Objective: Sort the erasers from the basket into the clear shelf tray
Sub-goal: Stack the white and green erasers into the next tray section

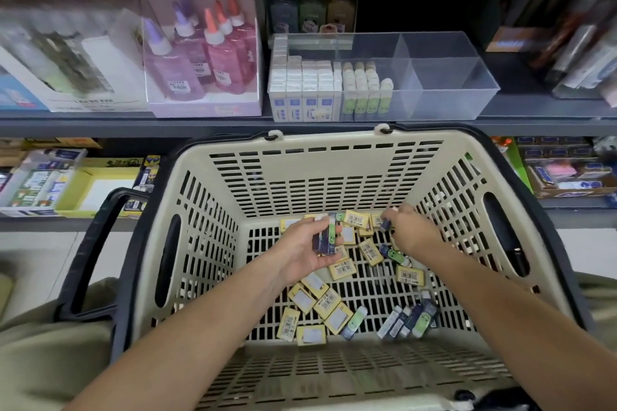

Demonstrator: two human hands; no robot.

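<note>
A beige slotted basket (320,173) sits in front of me with several loose erasers on its floor, yellow-sleeved ones (329,305) and green-and-navy ones (409,319). My left hand (307,248) holds a small stack of green-and-navy erasers (325,237) above the basket floor. Further right, my right hand (409,227) pinches one dark eraser (385,224) near the basket's far wall. On the shelf above stands the clear tray (444,90); its left part is packed with upright white and green erasers (307,90), and its right compartments hold nothing.
Pink and purple glue bottles in a display box (200,53) stand left of the tray. Dark bottles (309,7) stand behind it. Boxed stationery (43,183) fills the lower shelf on both sides. The basket's black handles (96,243) hang at its sides.
</note>
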